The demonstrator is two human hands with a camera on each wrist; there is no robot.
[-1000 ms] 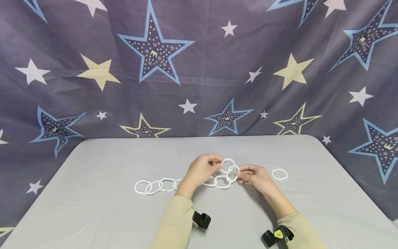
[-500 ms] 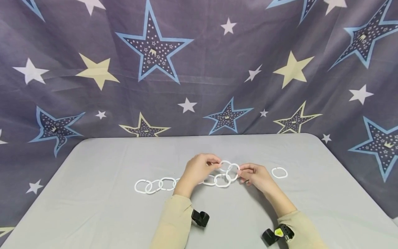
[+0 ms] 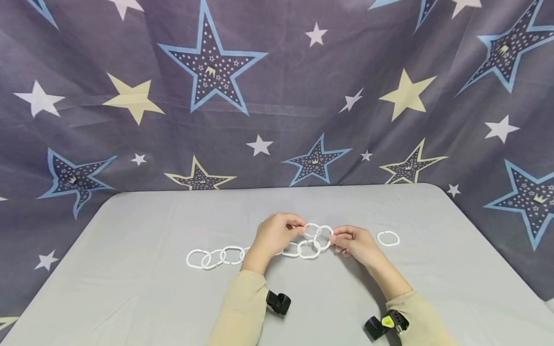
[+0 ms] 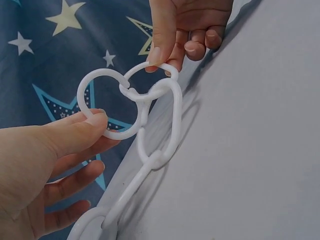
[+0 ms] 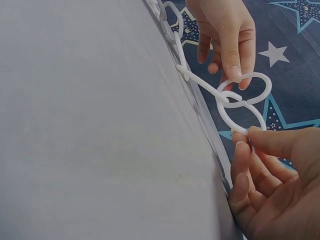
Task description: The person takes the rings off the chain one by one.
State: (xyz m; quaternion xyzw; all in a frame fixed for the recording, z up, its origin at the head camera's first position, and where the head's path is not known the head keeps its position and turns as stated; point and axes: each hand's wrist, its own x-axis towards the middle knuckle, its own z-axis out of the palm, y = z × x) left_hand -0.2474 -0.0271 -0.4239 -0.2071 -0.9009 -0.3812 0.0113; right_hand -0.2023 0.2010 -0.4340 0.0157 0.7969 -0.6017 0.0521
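My left hand (image 3: 277,235) pinches a white plastic chain link (image 4: 81,92) between thumb and index finger. A small split shows in that link where it meets a second link (image 5: 227,120), which my right hand (image 3: 357,245) pinches by its outer edge. Both held links are hooked together at the split. From the right-hand link a chain of white links (image 3: 233,248) runs down to the table and off to the left. My left wrist and forearm hide part of this chain in the head view.
One loose white link (image 3: 388,245) lies on the grey cloth-covered table (image 3: 143,298), right of my right hand. Behind the table hangs a dark curtain (image 3: 277,96) with stars. Each wrist wears a small black camera (image 3: 279,302).
My left hand has shifted slightly left, and its link has tipped lower and moved left with it. The right hand keeps its pinch almost in place. The loose link stays put.
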